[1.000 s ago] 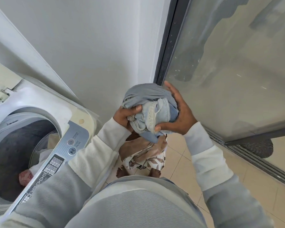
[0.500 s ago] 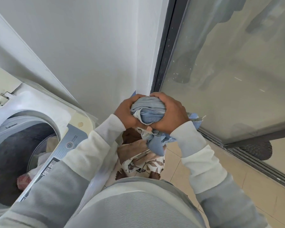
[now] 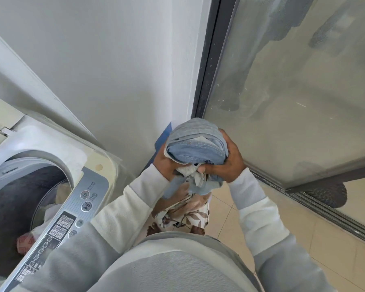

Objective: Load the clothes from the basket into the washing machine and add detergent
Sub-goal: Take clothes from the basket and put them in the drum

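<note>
A bundled pair of light blue jeans [image 3: 195,144] is held up in front of me, to the right of the washing machine. My left hand [image 3: 165,165] grips its left underside and my right hand [image 3: 230,161] grips its right side. The top-loading washing machine [image 3: 51,144] stands at the left with its drum [image 3: 15,199] open; a few clothes lie inside, among them a red and white piece [image 3: 24,242]. A blue basket edge [image 3: 163,135] shows behind the jeans. Below my hands hangs brown and leaf-patterned fabric [image 3: 185,216].
The machine's control panel [image 3: 72,213] runs along its near edge. A white wall is ahead, and a glass sliding door [image 3: 293,81] with a floor track [image 3: 325,209] is on the right. Beige floor tiles [image 3: 303,249] lie at the lower right.
Both hands have bunched the jeans into a tighter ball and shifted their grip lower. The bundle stays in front of me, right of the machine.
</note>
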